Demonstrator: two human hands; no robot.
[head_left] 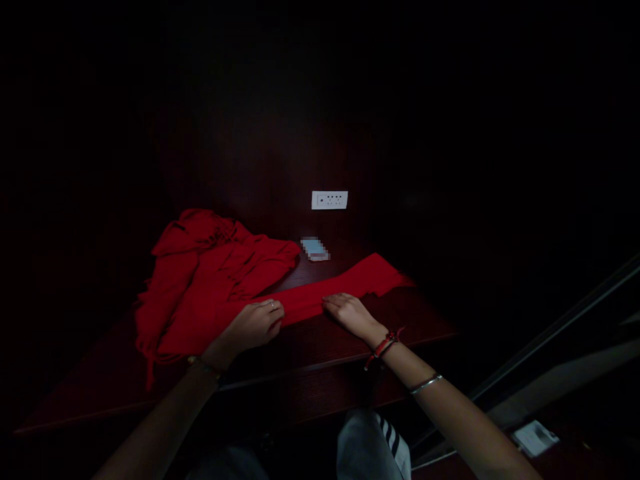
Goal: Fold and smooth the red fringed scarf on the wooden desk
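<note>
A red fringed scarf (350, 279) lies across the dark wooden desk, drawn out into a flat, narrow band toward the right. Its left part is a large crumpled heap with loose fringe at the edges. My left hand (255, 323), a ring on one finger, has its fingers curled over the band's near edge beside the heap. A short way to the right, my right hand (350, 313) pinches the same near edge, fingers pressed together. The fingertips of both hands are partly hidden against the cloth.
The dark desk (310, 350) meets a dark wall behind. A white socket panel (329, 200) is set in that wall. Behind the band lies a small, pale, pixelated rectangular object (315, 249). Low on the right sits a whitish flat item (535, 438).
</note>
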